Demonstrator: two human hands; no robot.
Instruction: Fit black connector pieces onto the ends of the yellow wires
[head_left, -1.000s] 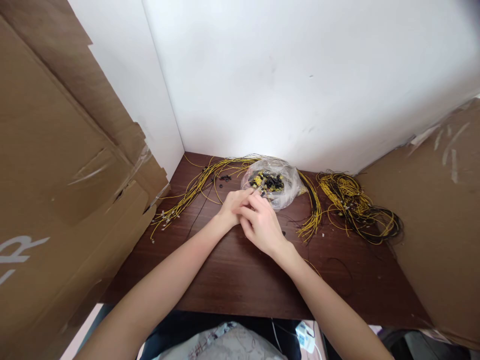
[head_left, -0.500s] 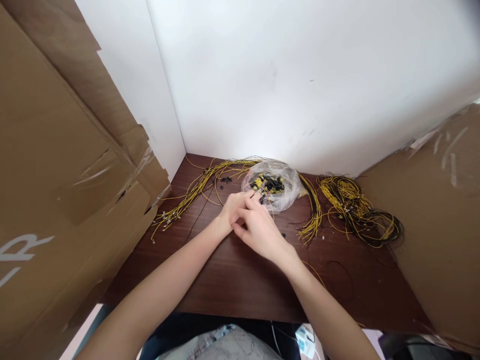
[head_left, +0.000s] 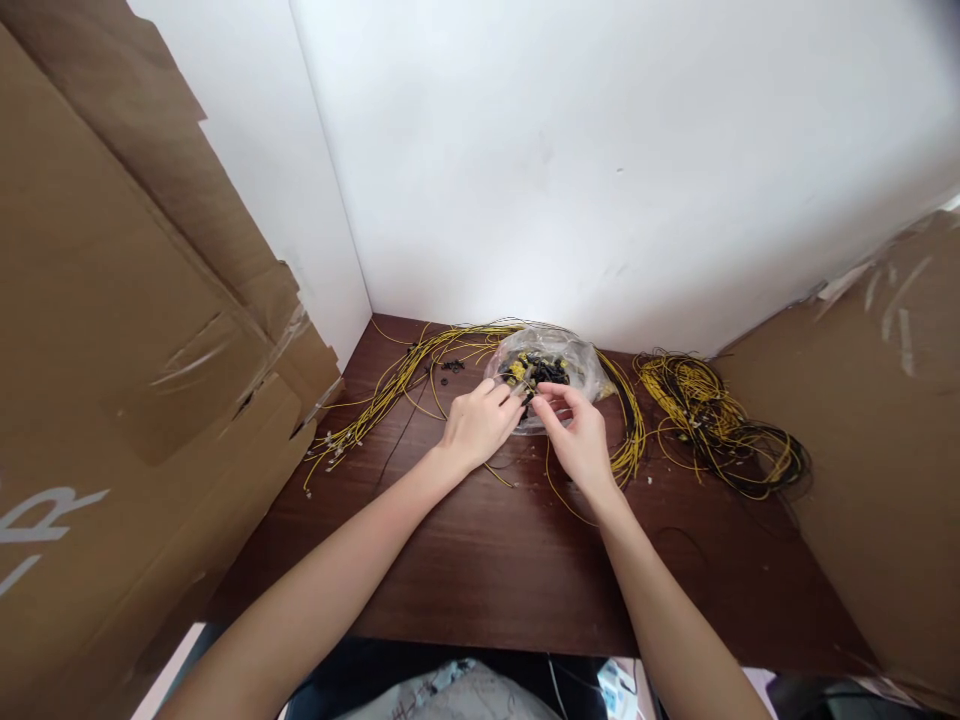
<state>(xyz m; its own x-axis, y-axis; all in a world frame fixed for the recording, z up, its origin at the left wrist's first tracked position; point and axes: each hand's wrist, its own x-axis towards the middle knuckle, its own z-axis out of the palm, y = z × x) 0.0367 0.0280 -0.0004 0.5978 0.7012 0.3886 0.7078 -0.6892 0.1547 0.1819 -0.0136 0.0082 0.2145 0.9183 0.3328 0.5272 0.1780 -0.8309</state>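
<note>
My left hand point(head_left: 481, 424) is closed in front of a clear plastic bag point(head_left: 589, 358), knuckles up, and its fingertips hide what they grip. Beside it, my right hand point(head_left: 579, 432) pinches with thumb and forefinger, the two sets of fingertips almost meeting. Whatever lies in that pinch is too small to make out. Inside the bag are small black and yellow parts point(head_left: 551, 370). A thin yellow wire point(head_left: 555, 488) curves down over the table below the hands, and a short wire end point(head_left: 501, 476) shows below the left hand.
Bundled yellow and black wires point(head_left: 382, 388) arc behind the bag. A coiled wire heap point(head_left: 694, 410) lies to the right. Small black pieces point(head_left: 452, 366) are scattered left of the bag on the brown table point(head_left: 517, 570). Cardboard walls point(head_left: 150, 350) flank both sides, with a white wall point(head_left: 562, 180) behind.
My right hand has moved right and forward, off my left hand, which it was overlapping. Both sets of fingertips now meet at the bag's front. More yellow wire shows below them.
</note>
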